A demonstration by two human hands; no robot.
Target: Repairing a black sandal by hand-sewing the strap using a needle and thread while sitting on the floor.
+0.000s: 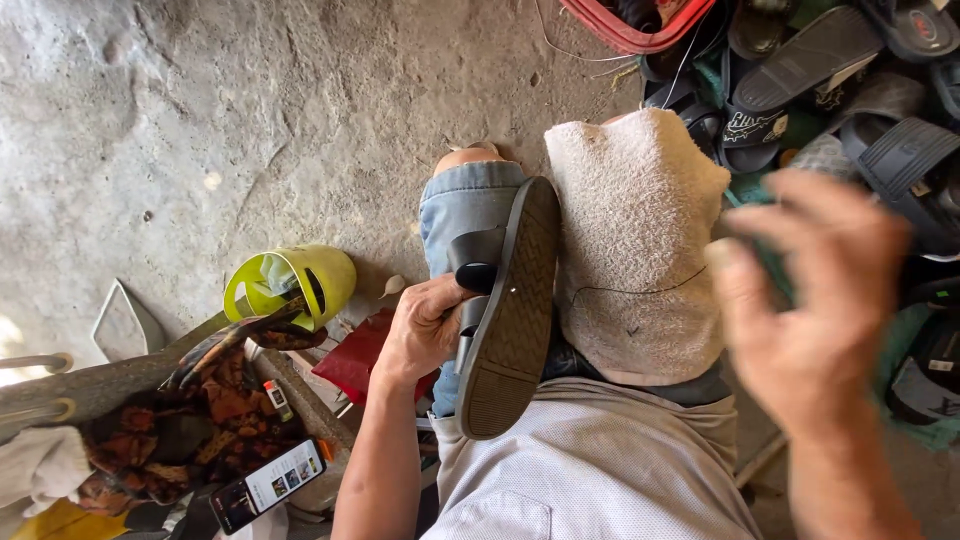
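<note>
Sat over a grey concrete floor point(200, 100) filling the upper left of the frame, with a heap of dark sandals point(850, 90) piled at the upper right beside a red basket point(640, 30). Draped a pale towel point(635, 250) over the knee at centre, a dark thread point(640, 292) lying across it. Held a black sandal point(510, 310) at centre frame, sole turned up and leaning against the towel, strap side toward the jeans. Gripped its strap with the left hand point(425, 335), fingers curled tight around it. Raised the right hand point(810, 300) at the right, blurred, fingers loosely spread; could not tell whether anything was pinched. Judged the work barely under way: sole whole, no stitching or glue visible on it, heap untouched. Left a yellow-green container point(290, 285), a patterned bag point(210, 400) and a phone point(268, 485) at lower left.
</note>
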